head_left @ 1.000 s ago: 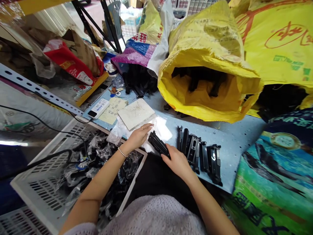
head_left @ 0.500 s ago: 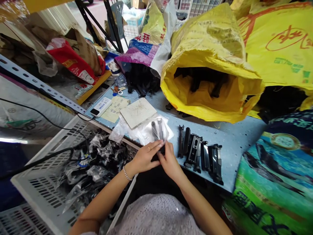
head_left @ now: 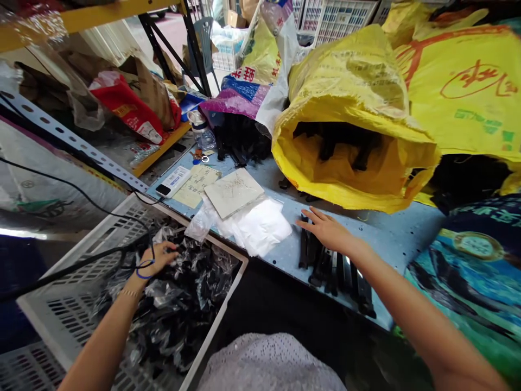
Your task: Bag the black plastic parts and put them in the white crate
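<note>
Over the white plastic crate (head_left: 236, 277) at the left is my left hand (head_left: 158, 259), its fingers apart and nothing visible in them. Beneath it lies a heap of black parts in clear plastic bags (head_left: 175, 304). My right hand (head_left: 328, 232) reaches over a row of black plastic-looking parts (head_left: 336, 274) on the blue table. Its fingers are spread at the row's left end; whether they touch a part I cannot tell. Between the hands, a stack of clear plastic bags (head_left: 264, 225) lies at the table edge, partly under a pale square tile (head_left: 234, 193).
A yellow woven sack (head_left: 345, 184) gapes open behind the row, black parts inside. Left of it, a purple-and-white sack (head_left: 232, 100) spills more. A phone (head_left: 174, 182), a handwritten note (head_left: 197, 186) and a bottle (head_left: 203, 136) stand left. A black cable (head_left: 93, 258) crosses the crate.
My hands were together at the table edge, holding a bagged black part. They have parted: the left went down-left over the crate, the right went right to the row. The bagged part is gone from between them.
</note>
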The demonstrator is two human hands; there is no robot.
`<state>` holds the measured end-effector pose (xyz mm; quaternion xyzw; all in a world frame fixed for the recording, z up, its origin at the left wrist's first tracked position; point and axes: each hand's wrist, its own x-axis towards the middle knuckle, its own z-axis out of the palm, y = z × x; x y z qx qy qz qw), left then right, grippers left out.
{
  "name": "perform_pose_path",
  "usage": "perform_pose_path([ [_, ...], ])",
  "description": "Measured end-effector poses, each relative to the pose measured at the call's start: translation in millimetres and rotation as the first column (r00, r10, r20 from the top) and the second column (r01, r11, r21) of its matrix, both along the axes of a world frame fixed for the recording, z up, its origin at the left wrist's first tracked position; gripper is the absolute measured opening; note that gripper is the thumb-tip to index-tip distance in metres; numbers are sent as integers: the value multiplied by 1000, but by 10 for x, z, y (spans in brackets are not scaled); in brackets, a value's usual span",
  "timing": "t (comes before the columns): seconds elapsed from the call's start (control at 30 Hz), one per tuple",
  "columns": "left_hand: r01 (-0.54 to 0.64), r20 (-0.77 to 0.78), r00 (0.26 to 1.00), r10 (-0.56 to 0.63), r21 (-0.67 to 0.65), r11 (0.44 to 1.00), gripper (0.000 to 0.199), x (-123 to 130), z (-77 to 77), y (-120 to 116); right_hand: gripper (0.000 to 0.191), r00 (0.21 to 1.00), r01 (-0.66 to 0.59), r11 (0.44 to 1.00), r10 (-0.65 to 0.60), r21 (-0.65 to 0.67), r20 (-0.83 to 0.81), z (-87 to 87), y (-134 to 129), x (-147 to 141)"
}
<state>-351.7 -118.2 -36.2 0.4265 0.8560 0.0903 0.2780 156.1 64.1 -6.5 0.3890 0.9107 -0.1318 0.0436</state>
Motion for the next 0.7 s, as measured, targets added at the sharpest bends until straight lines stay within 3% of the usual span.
perform_pose_path([
  [0.07, -100, -201, 975, 98, 2, 995, 16, -312, -137, 274, 61, 990, -76, 997, 79, -32, 119, -49, 206, -89],
  [0.17, -142, -265, 954, 142, 20, 990, 13, -525, -159, 585, 52, 981, -169, 984, 173, -54, 89, 16, 353, -143],
  [0.23, -113, -222, 969, 112, 8, 994, 10, -489, -140, 696, 53, 975, -222, 972, 224, -79, 7, 127, 362, -38],
  [0.3, -47, -144, 988, 45, -10, 999, 7, -301, -137, 725, 54, 983, -182, 976, 177, -117, -47, 241, 303, 150],
  [0.4, 105, 54, 993, -103, -42, 994, 22, 325, -144, 647, 52, 986, 81, 980, -105, -183, -128, 317, 101, 365],
  [0.47, 247, 236, 940, -246, 27, 969, 34, 965, -133, 591, 53, 917, 231, 931, -305, -282, -258, 276, -77, 335],
  [0.5, 345, 353, 855, -380, 160, 925, 36, 1317, -126, 588, 51, 857, 261, 897, -386, -357, -341, 235, -169, 265],
  [0.53, 393, 366, 784, -501, 332, 857, 36, 1663, -122, 609, 48, 780, 268, 857, -461, -439, -423, 186, -260, 169],
  [0.57, 429, 275, 758, -591, 473, 770, 31, 1979, -123, 656, 45, 689, 259, 814, -533, -520, -491, 135, -347, 62],
  [0.63, 477, 67, 774, -629, 592, 649, 17, 2443, -149, 812, 41, 487, 235, 712, -676, -662, -554, 53, -505, -136],
  [0.7, 474, -3, 803, -596, 609, 636, 8, 2624, -194, 1006, 41, 291, 199, 590, -798, -783, -527, 16, -636, -267],
])
